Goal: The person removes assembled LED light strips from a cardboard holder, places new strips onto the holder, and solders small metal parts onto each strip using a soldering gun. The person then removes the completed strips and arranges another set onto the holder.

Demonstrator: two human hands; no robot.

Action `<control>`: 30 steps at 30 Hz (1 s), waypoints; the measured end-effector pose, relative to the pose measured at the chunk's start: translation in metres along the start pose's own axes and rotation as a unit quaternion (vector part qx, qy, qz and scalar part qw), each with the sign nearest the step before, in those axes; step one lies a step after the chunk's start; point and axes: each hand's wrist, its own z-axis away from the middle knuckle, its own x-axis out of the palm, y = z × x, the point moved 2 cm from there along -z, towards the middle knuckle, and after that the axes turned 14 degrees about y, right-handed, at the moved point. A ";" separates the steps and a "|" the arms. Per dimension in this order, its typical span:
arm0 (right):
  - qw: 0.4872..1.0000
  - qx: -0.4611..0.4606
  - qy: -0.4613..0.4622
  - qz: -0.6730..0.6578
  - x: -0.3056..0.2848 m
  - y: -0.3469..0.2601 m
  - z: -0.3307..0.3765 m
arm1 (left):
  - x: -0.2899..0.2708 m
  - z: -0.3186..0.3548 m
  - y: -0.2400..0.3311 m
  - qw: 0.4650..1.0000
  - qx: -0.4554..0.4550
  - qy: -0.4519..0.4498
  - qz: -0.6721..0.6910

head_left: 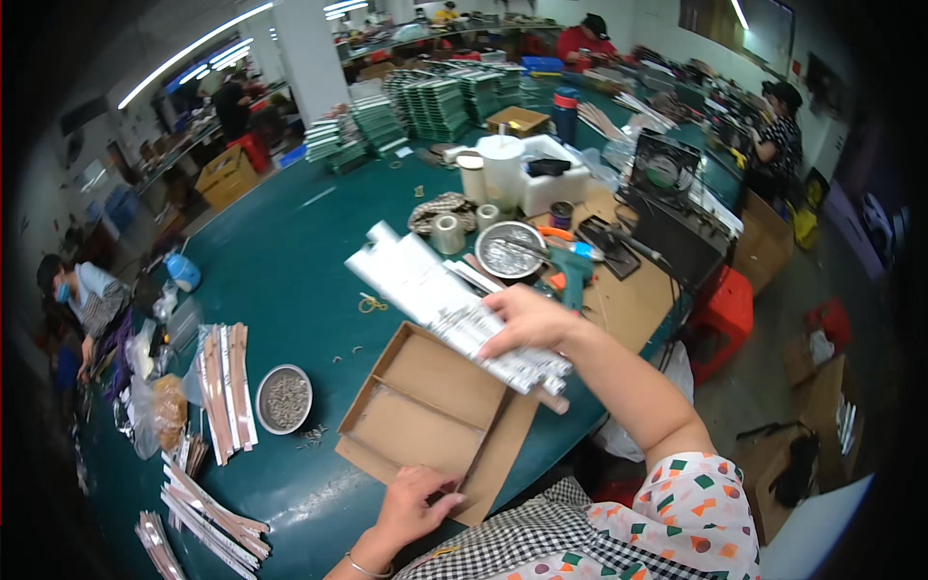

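Note:
My right hand (530, 324) is closed around a bundle of flat white strips (425, 285), some with brownish undersides. The bundle is tilted above the far right side of a shallow cardboard tray (425, 360) and is slightly blurred. My left hand (418, 505) rests at the tray's near edge, its fingers curled and its thumb against the cardboard. A low cardboard divider crosses the inside of the tray. To the left, a round metal bowl (285, 398) holds many small metal pieces, with a few loose ones beside it.
More strips (224, 391) lie at the left on the green table (290, 246). Beyond the tray are a foil-like bowl (510, 250), a green power tool (574, 275), tape rolls (448, 233) and a white foam box (553, 184). Green stacks (435, 106) stand farther back. Other people work around the room.

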 end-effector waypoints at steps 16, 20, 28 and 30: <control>0.968 -0.104 -0.030 0.228 0.122 0.050 0.052 | -0.023 -0.017 -0.011 0.983 0.111 0.091 -0.113; 0.962 -0.137 0.035 0.234 0.114 0.041 0.058 | -0.029 -0.015 -0.010 0.988 0.097 0.059 -0.109; 0.979 -0.077 0.088 0.170 0.094 0.045 0.044 | -0.024 -0.027 -0.015 0.988 0.102 0.028 -0.112; 0.982 -0.076 0.079 0.157 0.084 0.048 0.036 | -0.023 -0.035 -0.010 0.987 0.105 0.026 -0.117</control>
